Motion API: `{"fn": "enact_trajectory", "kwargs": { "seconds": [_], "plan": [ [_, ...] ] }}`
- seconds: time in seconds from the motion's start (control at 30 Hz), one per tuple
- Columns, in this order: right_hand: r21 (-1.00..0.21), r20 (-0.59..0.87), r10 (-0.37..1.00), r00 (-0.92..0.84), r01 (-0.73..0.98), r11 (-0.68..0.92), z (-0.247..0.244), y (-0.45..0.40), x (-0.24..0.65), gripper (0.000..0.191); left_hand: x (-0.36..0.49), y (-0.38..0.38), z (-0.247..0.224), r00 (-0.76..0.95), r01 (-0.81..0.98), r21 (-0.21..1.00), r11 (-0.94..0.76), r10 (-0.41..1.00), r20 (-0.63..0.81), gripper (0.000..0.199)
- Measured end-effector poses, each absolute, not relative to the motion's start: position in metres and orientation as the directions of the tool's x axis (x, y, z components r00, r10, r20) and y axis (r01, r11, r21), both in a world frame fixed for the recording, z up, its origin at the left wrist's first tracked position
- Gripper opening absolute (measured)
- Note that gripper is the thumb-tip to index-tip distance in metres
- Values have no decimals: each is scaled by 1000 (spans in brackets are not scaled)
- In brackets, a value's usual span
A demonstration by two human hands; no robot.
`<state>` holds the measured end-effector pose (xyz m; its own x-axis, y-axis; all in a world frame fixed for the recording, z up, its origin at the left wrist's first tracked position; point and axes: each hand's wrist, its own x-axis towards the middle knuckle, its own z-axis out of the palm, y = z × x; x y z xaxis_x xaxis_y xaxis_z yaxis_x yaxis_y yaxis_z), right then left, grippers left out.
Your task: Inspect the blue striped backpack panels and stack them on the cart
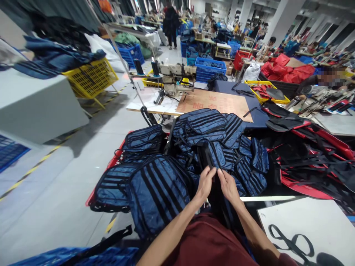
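Observation:
Close in front of my body, my left hand [205, 182] and my right hand [228, 185] pinch the edge of a black and blue backpack piece [205, 155], thumbs near each other. Part of this piece hangs down toward my lap in shadow. Behind it lies a heap of blue backpack panels [206, 122] with black stripes. On the left, a large blue backpack [159, 190] with black stripes rests against a red basket [109, 162] that holds more of the same bags.
To the right lie black and red bag pieces [310, 151]. A white board [310, 229] carries a black strap [291, 242]. Ahead stands a sewing machine [177, 72] beside a brown cardboard sheet [219, 105]. A yellow crate [91, 79] is at left; a person [171, 24] stands far back.

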<state>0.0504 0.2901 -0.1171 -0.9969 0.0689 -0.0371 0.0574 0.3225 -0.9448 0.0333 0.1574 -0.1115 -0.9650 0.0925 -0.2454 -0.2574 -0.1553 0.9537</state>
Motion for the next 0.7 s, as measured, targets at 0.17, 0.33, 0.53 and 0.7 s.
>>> {"fn": "enact_trajectory", "kwargs": {
  "seconds": [0.17,0.33,0.53,0.7],
  "plan": [
    [-944,-8,174,-985,65,324,-108,306,42,66,89,164,-128,-873,-324,933,158,329,-360,27],
    [-868,93,172,-981,5,497,-116,309,41,65,56,170,-99,-948,-307,946,-106,123,-294,39],
    [-640,132,385,-913,218,737,-148,397,22,69,4,78,-43,-900,-430,842,-328,234,-368,46],
    [-638,108,559,-822,374,673,-140,516,29,69,-20,-104,-26,-857,-270,962,-40,-446,-259,32]
  ]
}}
